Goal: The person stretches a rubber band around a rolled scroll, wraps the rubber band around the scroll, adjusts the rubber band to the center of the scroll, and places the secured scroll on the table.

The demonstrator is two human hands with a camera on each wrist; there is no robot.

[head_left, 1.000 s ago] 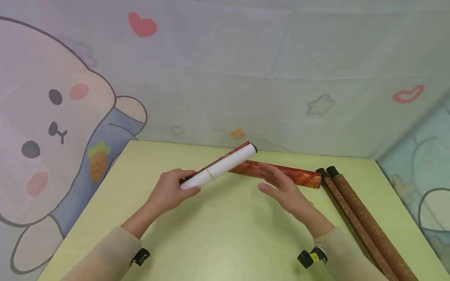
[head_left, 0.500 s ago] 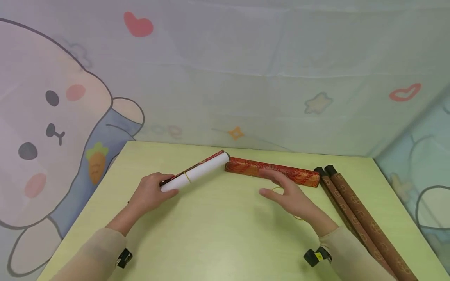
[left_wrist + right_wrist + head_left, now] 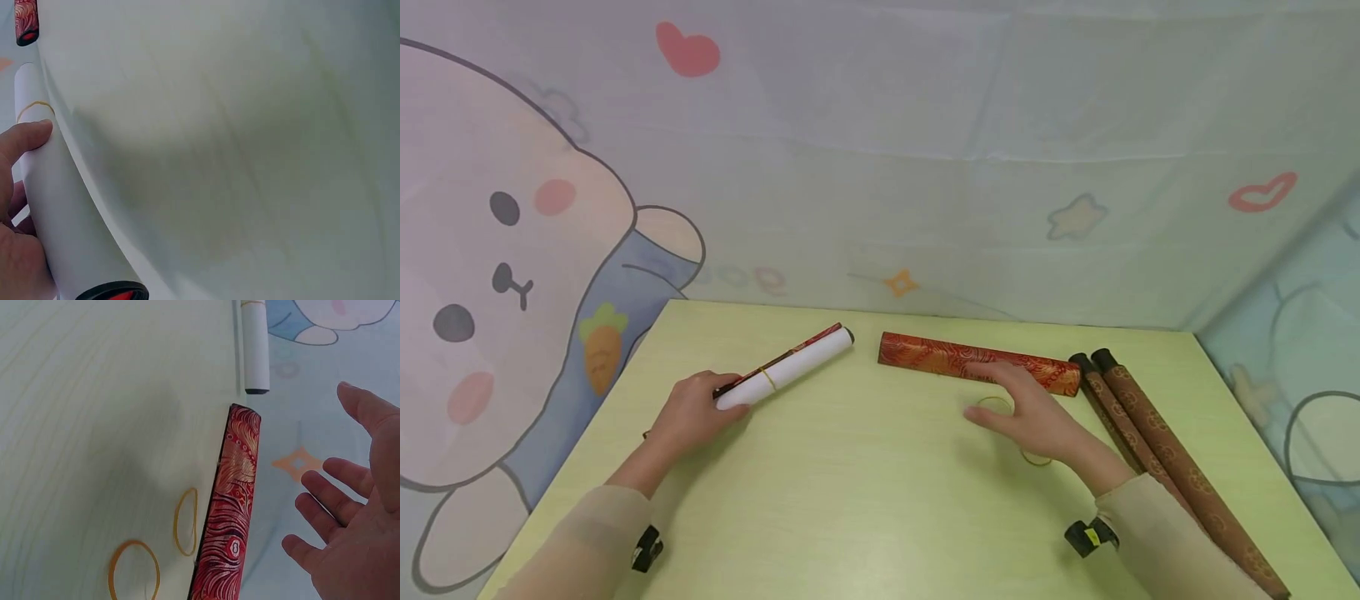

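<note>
On the left of the table, my left hand [image 3: 688, 417] grips the near end of a white roll [image 3: 801, 362], thumb along its side. A thin yellow rubber band [image 3: 37, 103] circles the roll, and a red patterned strip [image 3: 820, 336] shows along its far side. The roll's near end has a black rim with red inside in the left wrist view. My right hand [image 3: 1037, 417] hovers with parted fingers, holding nothing, in front of a red patterned tube [image 3: 917, 352] lying at the back. Two loose rubber bands [image 3: 175, 519] lie beside that tube, partly hidden by the hand in the head view.
Brown patterned rolls [image 3: 1180, 454] with black ends lie slanting along the right side of the pale table [image 3: 865, 500]. A cloth backdrop [image 3: 865, 167] with printed cartoon figures hangs behind the table's back edge.
My left hand has carried the white roll left and lower, away from the red tube, whose left end now shows. The right hand has shifted slightly right and down, fingers still parted.
</note>
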